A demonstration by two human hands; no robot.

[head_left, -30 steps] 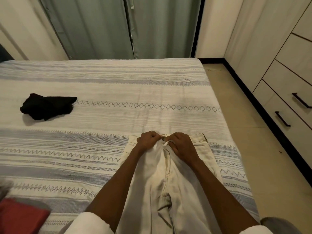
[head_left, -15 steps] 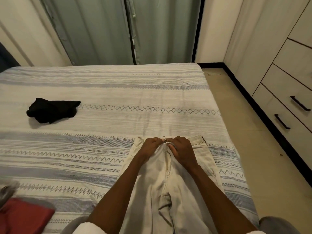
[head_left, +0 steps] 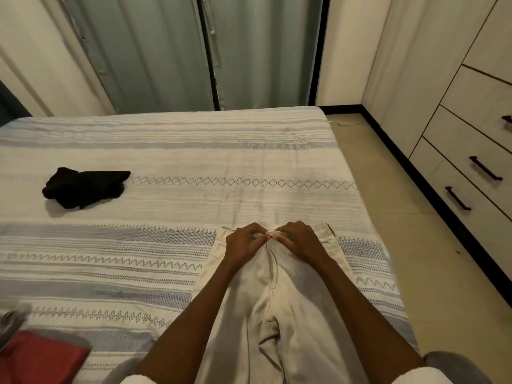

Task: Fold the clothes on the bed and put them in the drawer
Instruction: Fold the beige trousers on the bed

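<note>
Cream trousers (head_left: pixel 293 306) lie flat on the striped bed (head_left: pixel 177 151), waistband away from me, legs running toward the bottom edge. My left hand (head_left: pixel 243 242) and my right hand (head_left: pixel 300 241) meet at the middle of the waistband, each pinching the fabric at the fly. A crumpled black garment (head_left: pixel 83 188) lies on the bed at the left. A red garment (head_left: pixel 41 358) sits at the lower left corner, with a grey one (head_left: pixel 12 318) blurred beside it.
A wardrobe with drawers (head_left: pixel 471 173) and black handles lines the right wall, all shut. A strip of tan floor (head_left: pixel 410 245) runs between bed and drawers. Grey-green curtains (head_left: pixel 171 51) hang behind the bed.
Both hands stay at the waistband's middle, fingertips drawn closer together at the fly. The view has tilted slightly, so the bed sits lower in frame.
</note>
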